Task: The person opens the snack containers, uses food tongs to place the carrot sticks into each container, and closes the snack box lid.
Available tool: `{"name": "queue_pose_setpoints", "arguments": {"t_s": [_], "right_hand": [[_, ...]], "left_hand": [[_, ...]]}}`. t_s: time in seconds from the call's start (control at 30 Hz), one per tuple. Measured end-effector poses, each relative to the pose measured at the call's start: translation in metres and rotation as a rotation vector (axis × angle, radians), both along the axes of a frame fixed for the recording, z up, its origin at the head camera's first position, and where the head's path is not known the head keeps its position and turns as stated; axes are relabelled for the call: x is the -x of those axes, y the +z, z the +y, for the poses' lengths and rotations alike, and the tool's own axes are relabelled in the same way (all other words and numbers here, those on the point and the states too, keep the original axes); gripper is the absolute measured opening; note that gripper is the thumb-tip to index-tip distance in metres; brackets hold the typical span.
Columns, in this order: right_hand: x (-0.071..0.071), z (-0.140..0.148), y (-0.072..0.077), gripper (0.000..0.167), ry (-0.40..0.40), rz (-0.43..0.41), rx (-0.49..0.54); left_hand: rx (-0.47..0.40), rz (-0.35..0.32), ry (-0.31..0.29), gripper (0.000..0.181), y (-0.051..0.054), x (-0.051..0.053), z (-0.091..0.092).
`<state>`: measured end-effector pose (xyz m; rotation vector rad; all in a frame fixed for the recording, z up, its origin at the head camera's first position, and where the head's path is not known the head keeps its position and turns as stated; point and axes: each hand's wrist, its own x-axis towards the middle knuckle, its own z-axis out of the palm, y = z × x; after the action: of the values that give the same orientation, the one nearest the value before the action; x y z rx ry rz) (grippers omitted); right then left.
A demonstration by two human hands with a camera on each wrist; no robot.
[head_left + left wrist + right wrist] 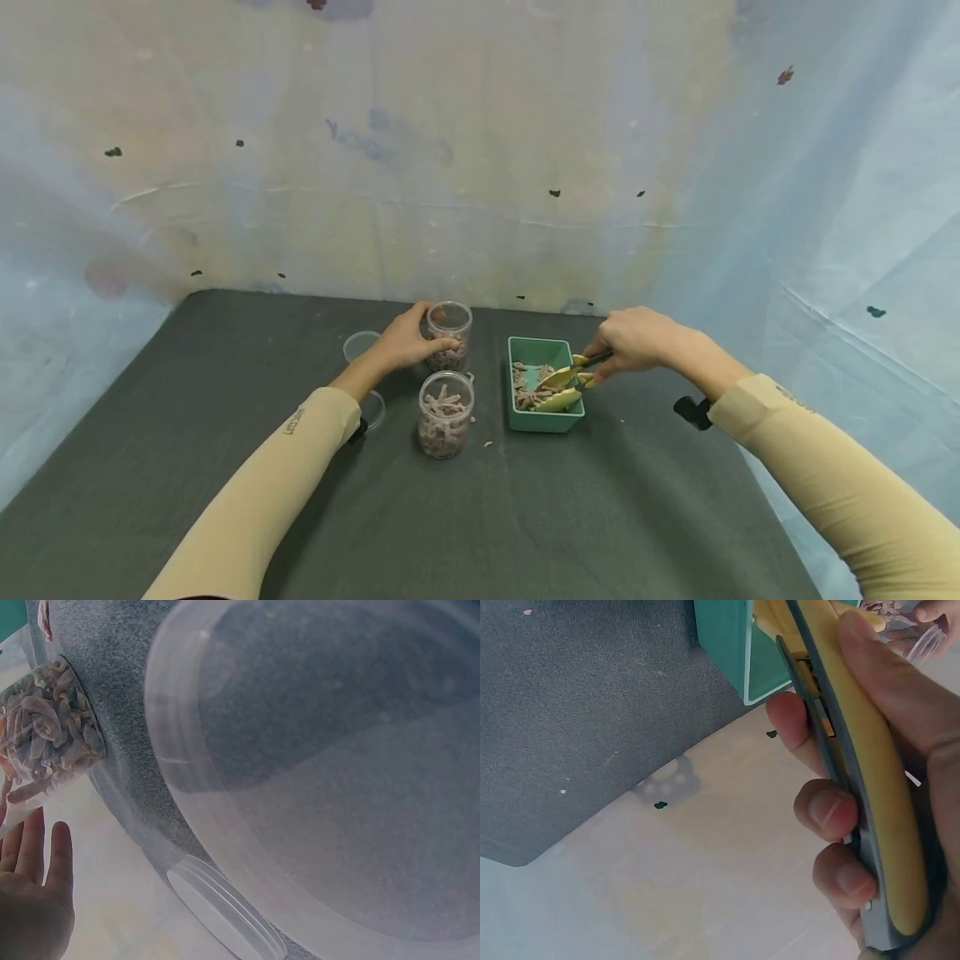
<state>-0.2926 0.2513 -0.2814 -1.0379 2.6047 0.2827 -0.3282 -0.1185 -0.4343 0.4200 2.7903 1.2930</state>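
Note:
My right hand (pixel 637 337) grips yellow-and-grey tongs (pixel 870 772), fingers curled round the handles. The tongs' yellow ends reach down into a green rectangular bin (pixel 546 422), among pale brown strips (pixel 525 394). At the back of the table, my left hand (pixel 405 337) holds a clear plastic jar (pixel 450 317) part filled with similar strips, thumb on its near side and fingers towards its far side. Nearer the front stands a second clear jar (pixel 442 433), open on top, fuller of strips. Whether the tongs pinch any strip is hard to see.
Two clear round lids lie left of the jars, the far lid (pixel 362 343) and the near lid (pixel 372 410), partly behind the left forearm. Small stray bits (pixel 487 444) lie on the dark grey tabletop (pixel 465 525). A pale plastic sheet (pixel 480 150) hangs behind the table.

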Motion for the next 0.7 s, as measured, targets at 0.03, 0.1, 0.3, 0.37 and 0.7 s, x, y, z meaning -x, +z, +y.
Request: {"name": "queue_pose_setpoints", "arguments": {"t_s": [0.03,0.1,0.3,0.37,0.7], "right_hand": [[0.0,0.001,0.0,0.047,-0.005,-0.002,0.006],[-0.002,0.002,-0.001,0.047,-0.01,-0.005,0.019],[-0.005,0.007,-0.002,0.046,-0.041,-0.017,0.052],[-0.006,0.009,-0.002,0.045,-0.046,-0.015,0.068],[-0.009,0.025,-0.005,0.045,-0.082,0.031,0.162]], "left_hand": [[-0.002,0.001,0.0,0.07,0.0,0.0,0.0],[-0.004,0.003,-0.001,0.07,0.0,0.001,-0.001],[0.008,0.001,0.002,0.071,-0.001,0.002,-0.003],[0.009,-0.001,0.004,0.071,-0.001,0.001,-0.004],[0.02,0.008,0.01,0.069,-0.001,0.001,-0.006]]}}
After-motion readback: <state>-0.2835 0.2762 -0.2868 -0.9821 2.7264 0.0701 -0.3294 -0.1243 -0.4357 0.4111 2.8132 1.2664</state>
